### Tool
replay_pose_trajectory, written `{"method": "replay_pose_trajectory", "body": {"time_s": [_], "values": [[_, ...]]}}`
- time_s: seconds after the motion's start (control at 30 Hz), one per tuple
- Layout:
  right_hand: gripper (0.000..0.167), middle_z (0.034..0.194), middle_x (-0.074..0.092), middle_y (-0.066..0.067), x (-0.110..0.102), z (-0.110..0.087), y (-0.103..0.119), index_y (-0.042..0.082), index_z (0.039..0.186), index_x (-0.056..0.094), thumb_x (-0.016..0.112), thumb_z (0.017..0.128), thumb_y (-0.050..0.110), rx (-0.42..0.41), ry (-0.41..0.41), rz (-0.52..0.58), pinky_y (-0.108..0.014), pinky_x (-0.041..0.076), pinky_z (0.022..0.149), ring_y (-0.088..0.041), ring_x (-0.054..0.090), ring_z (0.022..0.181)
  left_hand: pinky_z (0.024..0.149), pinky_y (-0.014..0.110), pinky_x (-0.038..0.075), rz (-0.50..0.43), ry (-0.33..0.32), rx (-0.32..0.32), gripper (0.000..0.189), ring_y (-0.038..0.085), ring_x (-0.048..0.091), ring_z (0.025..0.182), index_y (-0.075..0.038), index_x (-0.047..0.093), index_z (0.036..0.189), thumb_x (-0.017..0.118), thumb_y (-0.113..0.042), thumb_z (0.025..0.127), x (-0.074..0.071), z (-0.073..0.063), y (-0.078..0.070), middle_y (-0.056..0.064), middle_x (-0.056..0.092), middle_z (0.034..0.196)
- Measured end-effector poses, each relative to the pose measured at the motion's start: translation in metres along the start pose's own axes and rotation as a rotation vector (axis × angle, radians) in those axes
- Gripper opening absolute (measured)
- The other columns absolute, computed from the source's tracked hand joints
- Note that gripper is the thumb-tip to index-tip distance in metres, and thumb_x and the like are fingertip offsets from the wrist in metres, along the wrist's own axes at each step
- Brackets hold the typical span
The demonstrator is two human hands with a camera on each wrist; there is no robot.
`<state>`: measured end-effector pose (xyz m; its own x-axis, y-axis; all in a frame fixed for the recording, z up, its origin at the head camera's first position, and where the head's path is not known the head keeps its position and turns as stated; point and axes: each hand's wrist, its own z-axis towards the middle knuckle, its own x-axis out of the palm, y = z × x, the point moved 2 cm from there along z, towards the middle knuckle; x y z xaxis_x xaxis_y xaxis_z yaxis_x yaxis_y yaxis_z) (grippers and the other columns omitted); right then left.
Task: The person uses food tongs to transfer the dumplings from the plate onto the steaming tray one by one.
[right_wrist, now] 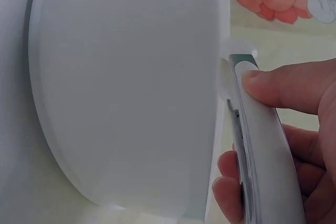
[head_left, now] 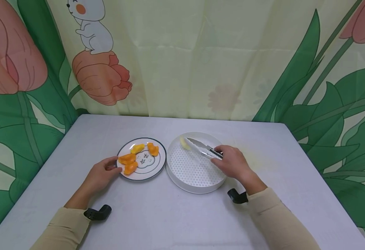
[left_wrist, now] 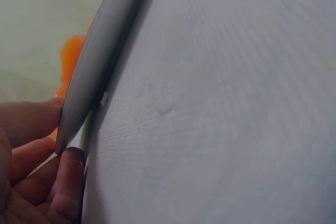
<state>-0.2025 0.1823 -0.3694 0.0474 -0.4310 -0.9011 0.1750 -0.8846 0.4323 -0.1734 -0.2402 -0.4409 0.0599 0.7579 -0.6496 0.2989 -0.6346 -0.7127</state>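
My left hand (head_left: 100, 175) pinches the near-left rim of a white plate (head_left: 152, 168) with a dark edge line. In the left wrist view, the thumb (left_wrist: 31, 119) lies over the rim and fingers reach beneath it. Several orange fruit-like pieces (head_left: 127, 159) and a yellow piece (head_left: 137, 148) lie on the plate. My right hand (head_left: 234, 161) holds metal tongs (head_left: 205, 148) above a round white perforated tray (head_left: 195, 189). The tongs' tips are at a pale yellow piece (head_left: 185, 143) near the tray's far-left wall; whether they pinch it I cannot tell.
Plate and tray stand side by side on a white-covered table (head_left: 157, 222), their rims nearly touching. Behind the table hangs a curtain (head_left: 182, 69) printed with tulips and a white animal. A black wrist device (head_left: 98, 212) sits on each forearm.
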Motion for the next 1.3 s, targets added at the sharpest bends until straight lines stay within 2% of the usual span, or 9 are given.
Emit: {"method": "replay_pose_trajectory", "body": {"time_s": [0.23, 0.57, 0.83, 1.0, 1.2, 1.3], "values": [[0.044, 0.113, 0.068, -0.017, 0.005, 0.003, 0.002, -0.003, 0.125, 0.065, 0.071, 0.09, 0.022, 0.008, 0.009, -0.008, -0.041, 0.053, 0.076, -0.028, 0.059, 0.089, 0.103, 0.052, 0.046, -0.002, 0.006, 0.003, 0.067, 0.044, 0.046, 0.128, -0.003, 0.037, 0.153, 0.065, -0.031, 0.098, 0.0, -0.001, -0.001, 0.028, 0.041, 0.15], [0.053, 0.121, 0.065, -0.019, 0.01, 0.004, 0.001, -0.003, 0.13, 0.061, 0.074, 0.088, 0.027, 0.023, 0.026, 0.013, -0.048, 0.053, 0.087, -0.032, 0.061, 0.101, 0.102, 0.053, 0.046, 0.006, -0.002, -0.004, 0.068, 0.044, 0.046, 0.127, -0.004, 0.037, 0.153, 0.066, -0.033, 0.098, 0.001, 0.002, 0.002, 0.028, 0.041, 0.15], [0.06, 0.127, 0.063, -0.021, 0.007, -0.001, 0.002, -0.002, 0.135, 0.058, 0.074, 0.088, 0.031, 0.012, -0.009, 0.048, -0.048, 0.052, 0.087, -0.033, 0.06, 0.105, 0.102, 0.052, 0.047, 0.008, -0.009, -0.003, 0.067, 0.044, 0.046, 0.127, -0.004, 0.038, 0.153, 0.065, -0.031, 0.098, 0.001, 0.002, 0.0, 0.027, 0.041, 0.15], [0.058, 0.123, 0.064, -0.018, 0.004, -0.006, 0.013, -0.001, 0.133, 0.06, 0.076, 0.087, 0.029, -0.05, -0.023, 0.074, -0.046, 0.053, 0.083, -0.032, 0.06, 0.101, 0.102, 0.051, 0.047, 0.009, -0.014, -0.002, 0.066, 0.043, 0.047, 0.126, -0.004, 0.038, 0.153, 0.065, -0.03, 0.098, 0.002, 0.002, 0.0, 0.027, 0.041, 0.151], [0.056, 0.123, 0.065, -0.015, 0.008, -0.012, 0.034, 0.0, 0.132, 0.061, 0.078, 0.086, 0.026, -0.116, 0.028, 0.1, -0.044, 0.054, 0.085, -0.028, 0.061, 0.1, 0.102, 0.051, 0.047, 0.007, -0.018, -0.007, 0.066, 0.043, 0.046, 0.126, -0.004, 0.038, 0.153, 0.065, -0.03, 0.098, 0.003, 0.002, 0.0, 0.027, 0.041, 0.151], [0.053, 0.12, 0.066, -0.012, 0.014, -0.014, 0.043, 0.001, 0.13, 0.062, 0.079, 0.086, 0.025, -0.174, 0.053, 0.099, -0.042, 0.054, 0.083, -0.025, 0.061, 0.096, 0.102, 0.051, 0.047, 0.006, -0.018, -0.008, 0.066, 0.043, 0.046, 0.126, -0.004, 0.038, 0.153, 0.065, -0.03, 0.098, 0.003, 0.002, 0.001, 0.027, 0.041, 0.15]]}}
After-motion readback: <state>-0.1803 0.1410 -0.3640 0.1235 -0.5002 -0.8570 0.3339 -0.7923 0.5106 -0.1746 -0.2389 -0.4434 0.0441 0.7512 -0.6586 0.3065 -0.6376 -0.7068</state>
